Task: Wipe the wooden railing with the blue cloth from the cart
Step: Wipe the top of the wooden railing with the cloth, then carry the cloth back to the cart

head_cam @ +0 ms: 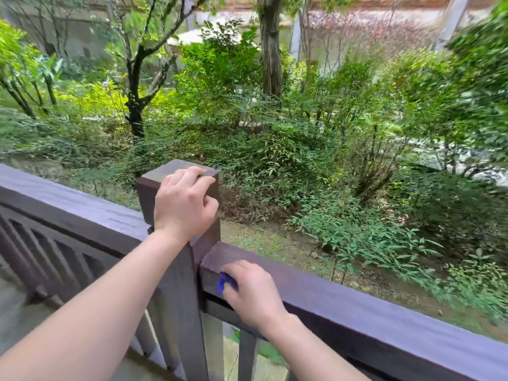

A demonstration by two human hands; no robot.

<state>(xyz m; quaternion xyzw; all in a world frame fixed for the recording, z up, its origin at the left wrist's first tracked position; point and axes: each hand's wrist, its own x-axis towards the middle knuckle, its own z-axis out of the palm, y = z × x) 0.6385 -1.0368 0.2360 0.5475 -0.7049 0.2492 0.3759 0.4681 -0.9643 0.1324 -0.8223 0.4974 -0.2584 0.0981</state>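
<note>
A dark brown wooden railing (357,306) runs from the left edge to the lower right, broken by a square corner post (176,270) in the middle. My left hand (184,202) rests on the top and near face of the post, fingers curled over its edge, holding nothing. My right hand (253,292) presses a bunched blue cloth (226,281) onto the top of the rail just right of the post. Only a small fold of the cloth shows under the fingers. The cart is out of view.
Slatted panels (49,251) and vertical balusters (247,358) fill the space under the rail. Beyond the railing lie shrubs, trees (270,50) and bare ground. A pale floor (16,306) shows at the lower left.
</note>
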